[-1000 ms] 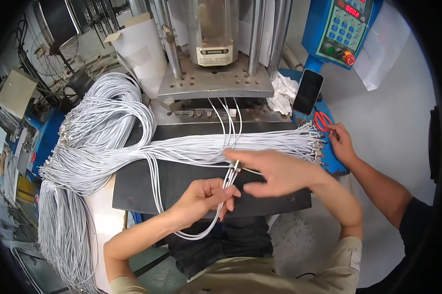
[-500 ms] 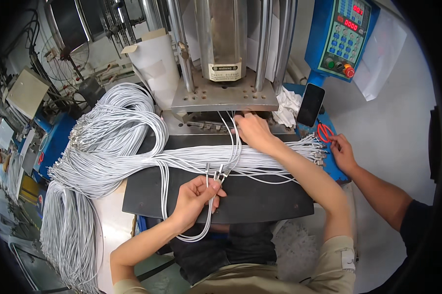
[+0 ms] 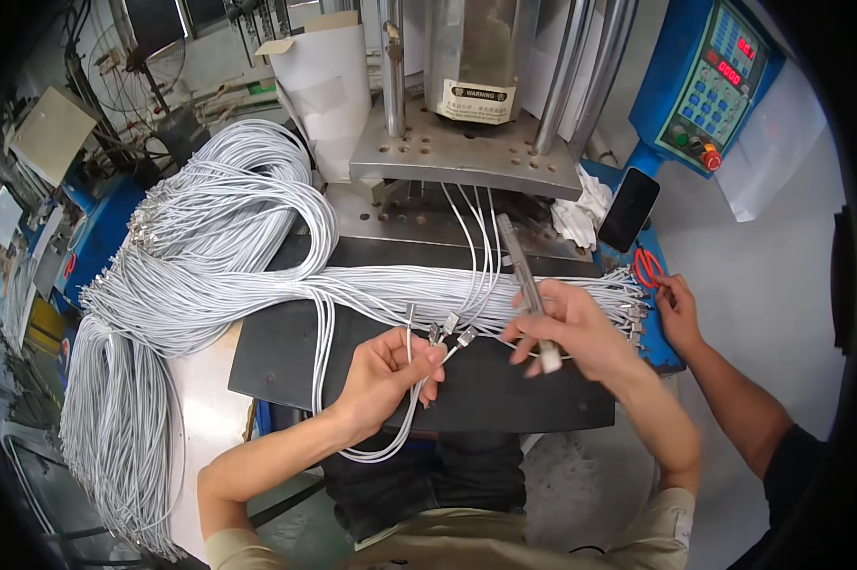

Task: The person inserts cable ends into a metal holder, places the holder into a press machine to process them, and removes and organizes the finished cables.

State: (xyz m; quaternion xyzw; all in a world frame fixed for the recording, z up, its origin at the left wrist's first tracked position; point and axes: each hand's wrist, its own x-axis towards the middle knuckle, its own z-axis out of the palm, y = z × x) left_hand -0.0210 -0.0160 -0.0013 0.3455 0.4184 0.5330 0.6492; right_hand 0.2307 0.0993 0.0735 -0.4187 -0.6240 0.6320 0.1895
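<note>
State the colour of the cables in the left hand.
White: the cables in the left hand show best in the head view.

Shirt (image 3: 447, 541): khaki, matte cloth; a broad part of it shows along the lower edge of the view, its front border curved and slightly paler.
Sleeves: 2, the same khaki as the shirt, ending near the elbows.
Left sleeve (image 3: 240, 549): only a short piece in view.
Right sleeve (image 3: 658, 532): more of it in view, loose and creased.
Patch (image 3: 682, 525): 1, small and pale, on the outer side of the right sleeve; details too small to tell.
Trousers (image 3: 428, 480): black or very dark, wrinkled over the lap.
Left hand (image 3: 386, 375): bare.
Right hand (image 3: 585, 332): bare, slightly blurred.
</note>
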